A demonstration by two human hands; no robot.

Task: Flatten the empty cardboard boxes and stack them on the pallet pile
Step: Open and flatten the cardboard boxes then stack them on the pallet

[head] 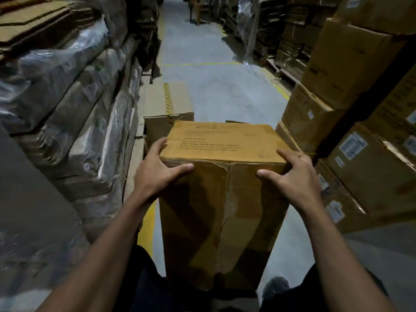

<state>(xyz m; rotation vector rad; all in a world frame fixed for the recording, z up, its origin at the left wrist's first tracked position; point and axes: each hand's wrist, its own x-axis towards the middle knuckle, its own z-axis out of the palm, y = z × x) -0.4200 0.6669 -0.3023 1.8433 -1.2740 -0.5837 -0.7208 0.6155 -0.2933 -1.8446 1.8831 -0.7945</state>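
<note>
Both top corners of the upright cardboard box point(221, 199) are gripped by the left hand point(157, 172) and right hand point(292, 174), fingers curled over; its contents are hidden, its print blurred.

1. The place is a warehouse or storeroom: a narrow aisle of grey concrete floor point(216, 86) runs between tall stacks of goods.
2. Yellow lines point(200, 63) painted on the floor mark off the aisle and storage bays.
3. On the right, sealed cartons point(351, 64) with printed labels stand stacked several high.
4. On the left, bundles of flattened cardboard point(40, 25) lie piled up, many wrapped in clear plastic film point(67, 64).
5. Farther down the aisle, more cardboard stacks point(292, 30) rest on wooden pallets point(283, 70), and the lighting is dim.
</note>
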